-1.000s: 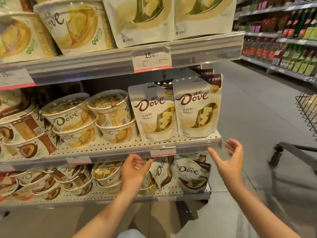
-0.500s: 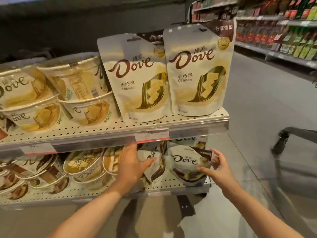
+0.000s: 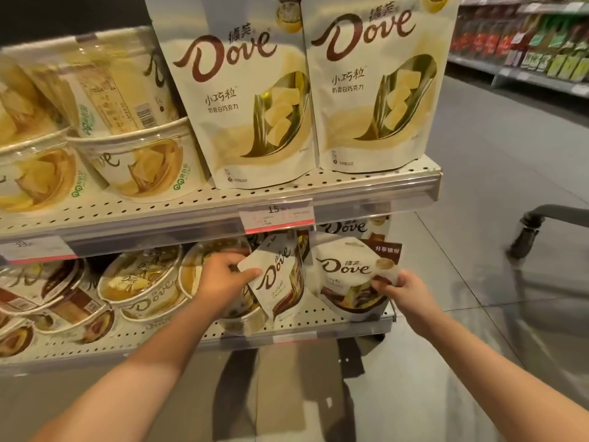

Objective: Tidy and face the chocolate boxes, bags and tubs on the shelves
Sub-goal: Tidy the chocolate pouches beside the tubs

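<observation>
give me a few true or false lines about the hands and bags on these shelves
1. The left hand holds a tilted bag on the lower shelf. True.
2. The right hand is empty. False: it pinches the edge of a slumped bag.
3. Two tall bags stand upright on the shelf above. True.
4. The tubs sit right of the bags. False: they sit to the left.
</observation>
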{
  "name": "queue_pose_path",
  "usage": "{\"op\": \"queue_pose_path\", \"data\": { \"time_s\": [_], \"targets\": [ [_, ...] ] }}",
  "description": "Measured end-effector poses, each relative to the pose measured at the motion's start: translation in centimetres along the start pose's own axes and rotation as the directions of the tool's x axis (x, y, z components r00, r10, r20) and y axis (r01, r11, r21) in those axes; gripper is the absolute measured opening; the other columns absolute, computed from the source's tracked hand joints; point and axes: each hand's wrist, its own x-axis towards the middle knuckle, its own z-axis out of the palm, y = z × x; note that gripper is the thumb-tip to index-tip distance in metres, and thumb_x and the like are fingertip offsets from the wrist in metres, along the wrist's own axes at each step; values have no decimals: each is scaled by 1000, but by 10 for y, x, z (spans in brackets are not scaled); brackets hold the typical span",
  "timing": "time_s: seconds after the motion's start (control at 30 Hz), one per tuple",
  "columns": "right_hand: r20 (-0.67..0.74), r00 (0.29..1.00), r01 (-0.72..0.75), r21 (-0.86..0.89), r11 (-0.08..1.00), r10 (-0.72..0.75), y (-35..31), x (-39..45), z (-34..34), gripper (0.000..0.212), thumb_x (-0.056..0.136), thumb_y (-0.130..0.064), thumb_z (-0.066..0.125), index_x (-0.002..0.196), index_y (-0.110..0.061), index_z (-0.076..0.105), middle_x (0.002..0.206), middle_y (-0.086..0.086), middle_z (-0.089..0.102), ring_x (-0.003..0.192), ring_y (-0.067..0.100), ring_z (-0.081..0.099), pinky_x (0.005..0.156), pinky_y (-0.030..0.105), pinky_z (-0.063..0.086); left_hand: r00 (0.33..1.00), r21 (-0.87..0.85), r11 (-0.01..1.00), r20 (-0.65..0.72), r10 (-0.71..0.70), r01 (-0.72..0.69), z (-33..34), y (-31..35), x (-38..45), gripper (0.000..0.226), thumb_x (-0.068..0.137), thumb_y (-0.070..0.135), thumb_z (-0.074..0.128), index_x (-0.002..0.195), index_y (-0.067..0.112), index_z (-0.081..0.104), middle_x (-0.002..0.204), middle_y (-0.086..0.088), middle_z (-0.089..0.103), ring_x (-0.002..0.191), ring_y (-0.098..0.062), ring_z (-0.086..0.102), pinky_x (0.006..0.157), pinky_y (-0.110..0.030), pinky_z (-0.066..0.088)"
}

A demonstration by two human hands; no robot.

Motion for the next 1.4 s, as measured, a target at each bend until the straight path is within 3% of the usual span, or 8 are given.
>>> {"op": "queue_pose_path", "data": {
  "time_s": [0.23,0.47,0.6,0.73,0.83,0.9,1.03,1.4],
  "targets": [
    [-15,1000,-2,-37,999,1,-5,17,-4,15,91,-6,55,103,-11,61,98,2,69,93,18,65,69,27,51,981,-109,994,189,51,-30,-15,3,-5,13,72,12,78,71,24,75,110,-2,66,110,-22,58,94,-45,48],
    [-28,999,-21,-28,999,20,-5,22,-1,24,92,-6,53,114,-10,59,107,4,68,100,20,63,80,35,53,981,104,986,158,113,-130,-10,14,-2,29,66,21,83,91,28,69,111,7,64,102,-10,58,89,-30,46],
    [-52,998,-24,-11,1000,23,-5,18,-1,23,92,-6,53,114,-9,59,105,4,68,97,19,64,72,28,51,950,200,972,308,57,-123,-3,26,2,38,69,23,81,104,26,66,96,7,70,87,-7,64,81,-31,54],
    [-53,997,-57,6,998,57,-4,14,0,20,93,-11,52,112,-9,58,102,2,67,89,14,62,65,25,48,935,244,958,350,56,-149,4,31,7,2,85,17,68,83,18,69,79,3,71,73,-12,66,68,-30,53],
    [-50,996,-68,32,997,70,-2,13,1,21,95,-11,49,114,-8,57,107,4,66,98,20,61,77,34,51,923,222,964,382,52,-146,6,31,9,17,87,17,65,71,21,68,61,9,64,59,-7,59,57,-25,47],
    [-50,997,-56,41,998,58,-1,12,1,21,95,-10,48,114,-9,57,106,3,66,102,22,60,79,35,50,913,200,970,405,47,-139,7,31,10,17,88,18,65,71,19,69,66,2,67,65,-13,60,66,-32,50],
    [-74,996,-48,43,998,51,0,11,0,23,95,-11,48,116,-9,57,108,3,66,105,23,59,85,39,50,913,182,977,407,28,-110,8,30,14,10,88,20,64,82,15,71,83,-11,71,79,-26,65,79,-43,53],
    [-88,993,-78,-2,997,77,-3,7,-2,27,94,-12,51,119,-5,55,116,10,64,110,27,59,97,47,47,983,95,995,185,1,-18,13,26,10,27,75,14,77,100,16,70,81,7,66,75,-7,65,64,-21,52]
  ]
}}
